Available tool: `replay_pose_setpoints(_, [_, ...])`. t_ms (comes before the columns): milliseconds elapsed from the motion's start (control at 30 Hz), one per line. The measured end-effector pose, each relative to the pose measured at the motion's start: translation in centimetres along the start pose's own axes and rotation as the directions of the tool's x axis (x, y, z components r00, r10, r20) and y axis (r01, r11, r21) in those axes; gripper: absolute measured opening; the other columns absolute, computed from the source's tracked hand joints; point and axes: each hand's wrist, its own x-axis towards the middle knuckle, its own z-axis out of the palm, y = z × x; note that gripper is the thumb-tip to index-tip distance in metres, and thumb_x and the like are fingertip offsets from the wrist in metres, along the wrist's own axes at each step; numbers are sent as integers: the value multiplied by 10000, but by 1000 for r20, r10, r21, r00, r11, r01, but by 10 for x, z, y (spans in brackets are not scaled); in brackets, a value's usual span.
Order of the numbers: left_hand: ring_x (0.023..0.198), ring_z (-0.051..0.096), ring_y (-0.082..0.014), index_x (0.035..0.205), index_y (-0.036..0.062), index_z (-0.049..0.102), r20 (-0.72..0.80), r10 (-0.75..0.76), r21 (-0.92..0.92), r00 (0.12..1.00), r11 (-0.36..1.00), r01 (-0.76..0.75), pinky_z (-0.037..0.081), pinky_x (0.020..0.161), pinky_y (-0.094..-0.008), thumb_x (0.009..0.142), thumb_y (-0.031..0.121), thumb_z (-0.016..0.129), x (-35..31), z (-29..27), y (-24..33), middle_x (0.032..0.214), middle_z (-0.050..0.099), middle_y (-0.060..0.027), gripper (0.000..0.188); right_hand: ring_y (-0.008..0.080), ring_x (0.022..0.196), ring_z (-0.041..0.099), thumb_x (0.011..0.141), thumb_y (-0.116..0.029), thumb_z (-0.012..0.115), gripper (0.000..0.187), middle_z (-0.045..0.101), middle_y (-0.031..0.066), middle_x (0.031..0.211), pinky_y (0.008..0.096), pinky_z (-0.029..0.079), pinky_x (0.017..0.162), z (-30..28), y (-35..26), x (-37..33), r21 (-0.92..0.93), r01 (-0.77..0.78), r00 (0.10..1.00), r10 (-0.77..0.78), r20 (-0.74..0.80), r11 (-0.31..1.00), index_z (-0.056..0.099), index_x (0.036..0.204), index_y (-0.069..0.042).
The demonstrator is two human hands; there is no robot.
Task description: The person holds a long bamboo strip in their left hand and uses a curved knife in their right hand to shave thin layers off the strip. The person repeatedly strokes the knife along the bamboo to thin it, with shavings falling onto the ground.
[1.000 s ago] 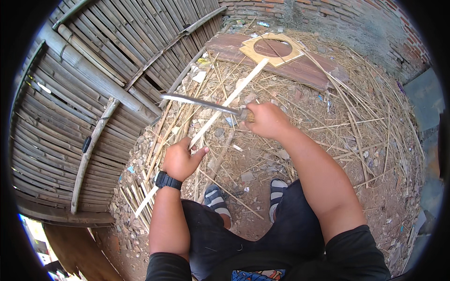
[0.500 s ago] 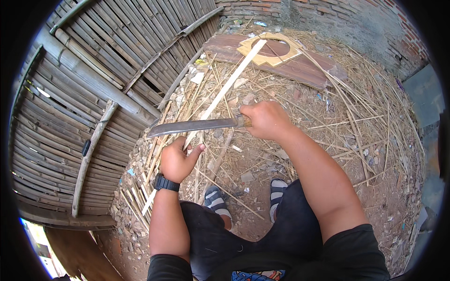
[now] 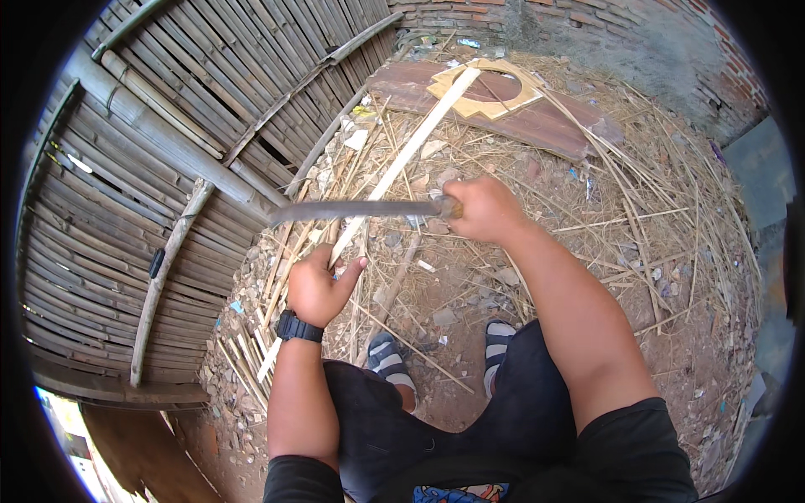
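My left hand (image 3: 319,289) is closed around a long pale bamboo strip (image 3: 401,163), its thumb apart to the right. The strip slants up and away to the right, and its far end lies over a yellow star-edged ring (image 3: 459,99). Its near end comes out behind my left wrist. In my right hand (image 3: 486,210) is the wooden handle of a machete (image 3: 360,210). The blade, slightly blurred, points left across the strip just beyond my left hand. Whether the edge touches the strip, I cannot tell.
A brown wooden board (image 3: 402,84) lies under the ring. Thin bamboo sticks (image 3: 620,218) and shavings litter the rubble ground. More cut strips (image 3: 243,360) lie near my left forearm. A bamboo slat wall (image 3: 168,168) rises at left, a brick wall (image 3: 620,46) at the back.
My right hand has moved the machete slightly away from me and to the right, along the strip. My left hand and the strip have stayed almost still.
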Motion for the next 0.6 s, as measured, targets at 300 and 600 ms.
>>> replay_pose_setpoints(300, [557,631,-354,780,12,643,43,-34,37,998,999,32,513,560,-438,833,495,830,-2,-5,-2,606,618,-156,521,354,920,735,842,-252,731,384,750,175,948,477,587,830,-3,-10,-3,-47,-51,999,52,4,998,717,1209,-138])
replay_pose_setpoints(600, [603,663,-379,822,9,682,106,62,78,992,994,-71,529,581,-463,848,517,807,-1,-4,-12,629,633,-182,524,382,912,725,839,-229,715,270,743,174,914,498,569,836,17,71,6,262,-341,897,395,-196,903,720,1091,-132])
